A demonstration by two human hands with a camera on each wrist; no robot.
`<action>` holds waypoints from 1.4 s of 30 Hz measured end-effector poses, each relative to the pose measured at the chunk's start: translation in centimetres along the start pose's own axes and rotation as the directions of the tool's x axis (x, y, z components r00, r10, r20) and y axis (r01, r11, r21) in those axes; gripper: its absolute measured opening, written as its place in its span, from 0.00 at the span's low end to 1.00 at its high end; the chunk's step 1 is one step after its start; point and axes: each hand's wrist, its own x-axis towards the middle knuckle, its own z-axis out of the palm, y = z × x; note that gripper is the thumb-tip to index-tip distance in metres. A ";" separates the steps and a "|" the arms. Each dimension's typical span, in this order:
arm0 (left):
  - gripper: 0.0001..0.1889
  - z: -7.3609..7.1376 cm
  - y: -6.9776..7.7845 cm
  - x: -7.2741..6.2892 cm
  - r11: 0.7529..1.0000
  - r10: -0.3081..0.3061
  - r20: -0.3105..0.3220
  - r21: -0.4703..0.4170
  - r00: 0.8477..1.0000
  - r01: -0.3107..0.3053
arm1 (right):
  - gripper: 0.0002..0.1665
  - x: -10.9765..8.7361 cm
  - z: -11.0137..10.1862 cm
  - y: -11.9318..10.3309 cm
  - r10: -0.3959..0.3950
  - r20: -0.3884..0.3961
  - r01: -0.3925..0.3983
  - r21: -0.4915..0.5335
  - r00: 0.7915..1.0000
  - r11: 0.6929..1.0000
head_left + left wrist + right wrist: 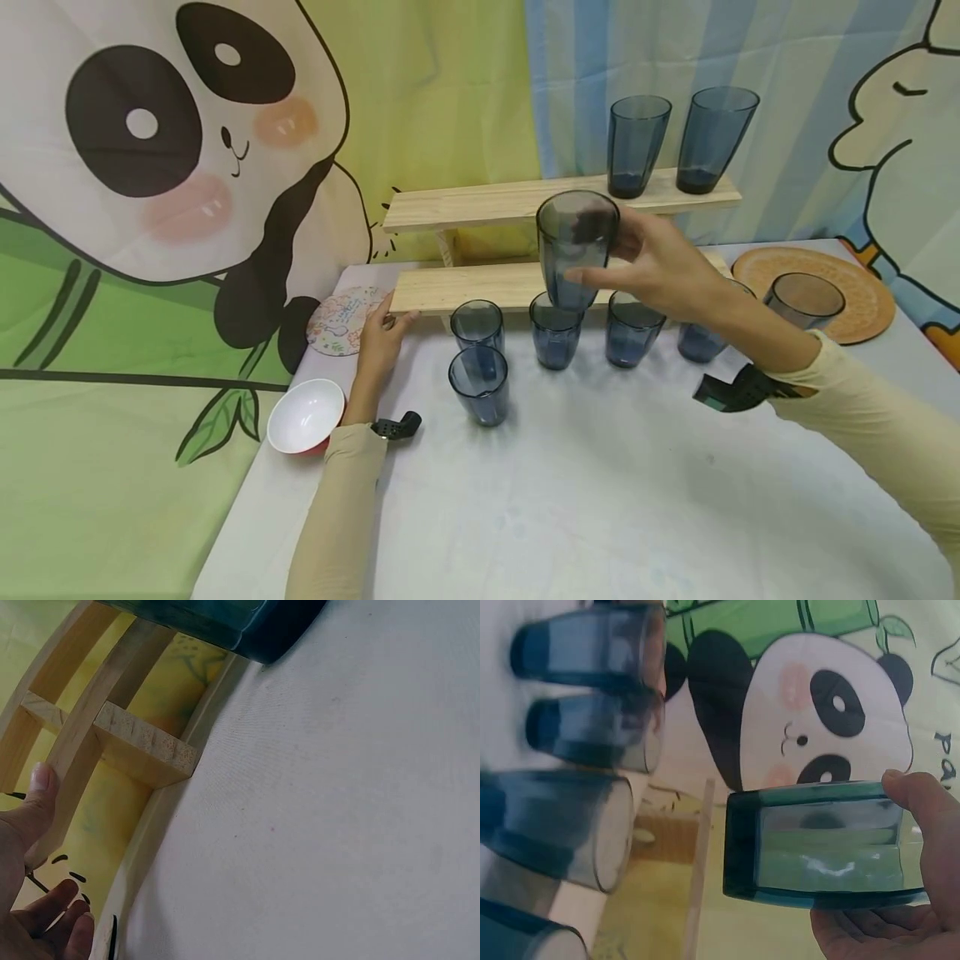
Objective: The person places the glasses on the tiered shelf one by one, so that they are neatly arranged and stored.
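My right hand [663,262] grips a blue-tinted glass tumbler [561,254] upright in front of the two-tier wooden shelf. In the right wrist view the thumb lies on one side of this tumbler [825,859] near its rim, with the fingers on the other. My left hand [381,337] holds the left end of the lower shelf board [427,289]. Its thumb presses on the wooden shelf [79,742] in the left wrist view, and the other visible fingers curl loosely below. Two matching tumblers [637,150] stand on the right of the upper board [480,202].
Several more blue tumblers [480,387] stand on the white table [600,500] before the shelf. A white bowl [303,417] and a floral round mat [347,321] lie left; a round tan board [862,292] lies right. A panda-print cloth [262,217] hangs behind.
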 end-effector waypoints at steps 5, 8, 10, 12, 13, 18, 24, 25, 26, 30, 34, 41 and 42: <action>0.40 0.1 0.1 -0.1 1.000 -0.008 -0.008 -0.013 1.000 0.008 | 0.34 4.3 -1.2 0.4 -0.010 -0.089 0.005 -0.053 0.996 0.999; 0.40 0.2 0.1 -0.1 1.000 -0.007 -0.010 -0.017 1.000 0.006 | 0.36 6.5 -1.6 0.9 0.005 -0.140 -0.019 -0.101 0.990 0.995; 0.40 0.2 0.1 -0.1 1.000 -0.006 -0.011 -0.016 1.000 0.006 | 0.35 7.8 -1.8 1.2 0.031 -0.171 -0.050 -0.109 0.985 0.993; 0.40 0.2 0.1 -0.1 1.000 -0.006 -0.010 -0.012 1.000 0.006 | 0.34 9.0 -2.0 1.5 0.058 -0.203 -0.083 -0.116 0.978 0.990; 0.39 0.2 0.1 -0.1 1.000 -0.004 -0.008 -0.011 1.000 0.004 | 0.34 9.6 -2.1 1.7 0.075 -0.218 -0.102 -0.113 0.973 0.988; 0.39 0.2 0.2 -0.1 1.000 -0.005 -0.006 -0.007 1.000 0.005 | 0.33 12.5 -2.2 2.4 0.151 -0.280 -0.194 -0.133 0.948 0.972; 0.39 0.2 0.2 -0.1 1.000 0.003 -0.007 0.000 1.000 -0.003 | 0.29 14.9 -1.8 2.7 0.160 -0.333 -0.235 -0.199 0.929 0.951; 0.39 0.2 0.2 -0.1 1.000 0.007 -0.007 -0.001 1.000 -0.007 | 0.29 15.2 -1.8 2.8 0.168 -0.338 -0.245 -0.200 0.926 0.949; 0.39 0.2 0.2 -0.1 1.000 0.010 -0.006 0.000 1.000 -0.010 | 0.29 15.5 -1.8 2.9 0.175 -0.344 -0.254 -0.198 0.923 0.947; 0.39 0.2 0.2 -0.1 1.000 0.012 -0.007 0.004 1.000 -0.012 | 0.28 16.4 -1.6 3.5 0.187 -0.371 -0.265 -0.170 0.909 0.949; 0.39 0.2 0.2 -0.1 1.000 0.005 -0.008 0.011 1.000 -0.005 | 0.28 17.0 -1.4 4.2 0.175 -0.399 -0.249 -0.144 0.900 0.958; 0.39 0.1 0.1 -0.1 1.000 0.000 -0.012 0.011 1.000 0.000 | 0.27 17.3 -0.9 4.9 0.173 -0.408 -0.250 -0.142 0.896 0.958; 0.39 0.1 0.1 -0.1 1.000 -0.001 -0.012 0.013 1.000 0.001 | 0.27 17.2 -0.9 4.9 0.172 -0.407 -0.248 -0.142 0.897 0.958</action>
